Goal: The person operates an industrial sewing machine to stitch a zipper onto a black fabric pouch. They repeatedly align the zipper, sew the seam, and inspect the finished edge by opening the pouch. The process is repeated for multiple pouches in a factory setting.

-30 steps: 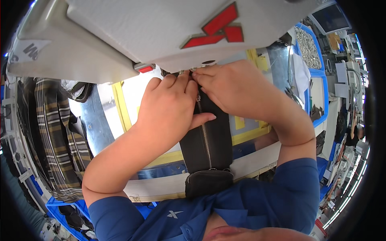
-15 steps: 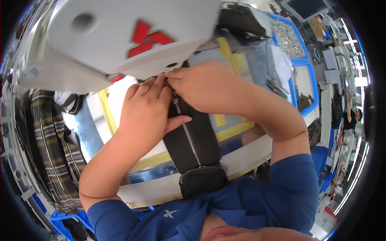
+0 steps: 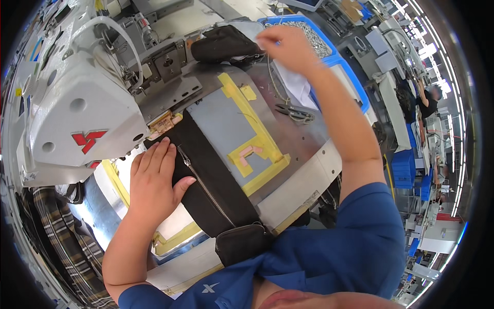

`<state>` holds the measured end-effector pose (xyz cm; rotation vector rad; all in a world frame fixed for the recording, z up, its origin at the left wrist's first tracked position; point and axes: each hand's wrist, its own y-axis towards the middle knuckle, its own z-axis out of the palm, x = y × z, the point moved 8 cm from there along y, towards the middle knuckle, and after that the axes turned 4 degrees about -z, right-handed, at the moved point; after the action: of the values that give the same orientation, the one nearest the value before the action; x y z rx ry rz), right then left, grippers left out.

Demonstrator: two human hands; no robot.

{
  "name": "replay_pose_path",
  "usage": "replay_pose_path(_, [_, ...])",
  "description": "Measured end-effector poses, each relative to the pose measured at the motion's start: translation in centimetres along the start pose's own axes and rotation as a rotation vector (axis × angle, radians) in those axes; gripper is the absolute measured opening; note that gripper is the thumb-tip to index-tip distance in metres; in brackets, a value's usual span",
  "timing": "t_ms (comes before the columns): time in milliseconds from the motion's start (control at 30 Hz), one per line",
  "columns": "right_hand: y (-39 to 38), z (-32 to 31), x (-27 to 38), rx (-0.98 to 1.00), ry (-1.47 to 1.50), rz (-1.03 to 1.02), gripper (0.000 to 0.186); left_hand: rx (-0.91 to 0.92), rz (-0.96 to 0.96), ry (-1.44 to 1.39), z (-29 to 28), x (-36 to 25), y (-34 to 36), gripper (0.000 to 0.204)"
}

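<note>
My left hand point(image 3: 157, 177) lies flat on a long black fabric strap panel point(image 3: 198, 165), fingers stretched and thumb apart. The fingertips press beside the panel's far end, close under the head of a white sewing machine point(image 3: 87, 123). A metal zipper point(image 3: 208, 188) with a silver slider runs along the panel, and a small black zipped pouch point(image 3: 242, 242) hangs at its near end. My right hand point(image 3: 288, 46) is raised at the far right, fingers curled, beside a dark fabric bundle point(image 3: 224, 44). Whatever sits in those fingers is hard to make out.
A blue tray point(image 3: 333, 51) full of small metal parts stands behind my right hand. Dark-handled snips point(image 3: 293, 112) and a cord lie on the metal table. Yellow tape point(image 3: 265, 172) marks the work plate. Plaid fabric point(image 3: 64, 221) hangs at the left.
My right hand has left the panel and moved up and right toward the dark bundle. The left hand stays flat on the panel. My view has shifted, showing more of the table.
</note>
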<state>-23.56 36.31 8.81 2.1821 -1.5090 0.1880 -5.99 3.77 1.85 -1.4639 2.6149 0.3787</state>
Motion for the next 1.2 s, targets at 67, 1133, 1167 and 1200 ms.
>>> replay_pose_path(67, [0.4,-1.7,-8.8,0.02,-0.218,0.132,0.023,0.007,-0.006,-0.03,0.3,0.1,0.1,0.077])
replay_pose_path(1133, [-5.0,12.3,19.3,0.359,0.376,-0.514,0.016,-0.056,0.041,-0.123,-0.1,-0.1,-0.9,0.074])
replay_pose_path(1167, [-5.2,12.4,19.5,0.385,0.358,-0.509,0.014,-0.054,0.04,-0.12,0.0,-0.1,-1.0,0.075])
replay_pose_path(1200, [-5.3,12.5,19.5,0.408,0.337,-0.503,0.013,-0.052,0.043,-0.116,0.0,-0.1,-1.0,0.076])
